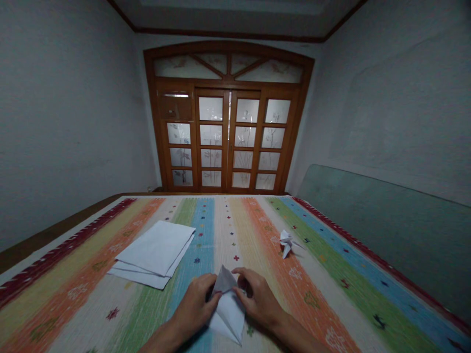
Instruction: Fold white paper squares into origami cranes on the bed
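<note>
White paper: one folded piece (pixel 228 314) pinched by fingers (pixel 243 277) of left hand (pixel 195 304) and right hand (pixel 259 299), one stack (pixel 154 255), one origami bird (pixel 286 243).

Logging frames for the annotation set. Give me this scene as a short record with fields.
left hand: holds the left side of a folded white paper
right hand: holds its right side
nearby left: loose white paper sheets
nearby right: small folded paper figure
surface: striped woven cover
background: wooden glazed doors

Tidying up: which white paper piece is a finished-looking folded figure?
The small figure at right on the striped cover; the sheets lie flat, stacked; the other folded paper sits between left hand and right hand.
</note>
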Available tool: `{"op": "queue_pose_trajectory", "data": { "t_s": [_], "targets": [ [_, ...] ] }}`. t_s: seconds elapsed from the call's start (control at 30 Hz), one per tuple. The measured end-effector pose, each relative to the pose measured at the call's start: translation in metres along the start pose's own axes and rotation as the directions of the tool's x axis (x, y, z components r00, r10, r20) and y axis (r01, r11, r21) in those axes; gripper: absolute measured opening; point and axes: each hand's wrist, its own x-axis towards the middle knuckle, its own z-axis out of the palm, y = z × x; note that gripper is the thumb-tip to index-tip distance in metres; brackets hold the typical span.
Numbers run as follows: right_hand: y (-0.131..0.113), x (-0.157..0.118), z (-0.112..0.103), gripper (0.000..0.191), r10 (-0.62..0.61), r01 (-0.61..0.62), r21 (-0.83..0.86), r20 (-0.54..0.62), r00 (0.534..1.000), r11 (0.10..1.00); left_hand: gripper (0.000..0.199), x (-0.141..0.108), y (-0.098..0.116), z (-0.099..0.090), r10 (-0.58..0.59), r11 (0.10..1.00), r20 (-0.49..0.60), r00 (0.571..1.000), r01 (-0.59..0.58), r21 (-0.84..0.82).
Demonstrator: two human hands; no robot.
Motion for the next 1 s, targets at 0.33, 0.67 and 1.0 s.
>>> {"op": "queue_pose_trajectory", "data": {
  "t_s": [0.33,0.67,1.0],
  "targets": [
    [0.0002,0.0048,-0.0045,0.03,-0.012,0.006,0.235,0.024,1.0,0.972,0.012,0.0028,0.0012,-0.0029,-0.025,1.0,-0.024,0.999,0.024,-0.02],
    [-0.0025,0.0008,-0.0028,0.034,-0.004,-0.015,0.261,0.073,0.997,0.965,0.015,0.0031,0.008,-0.0077,-0.024,0.999,-0.018,1.0,0.024,-0.025],
    [-0.0014,-0.0036,-0.0012,0.047,-0.12,0.114,0.081,0.077,0.99,0.99,0.013,0.003,0.0042,-0.0052,-0.013,1.0,-0.058,0.998,0.012,-0.022]
  ]
}}
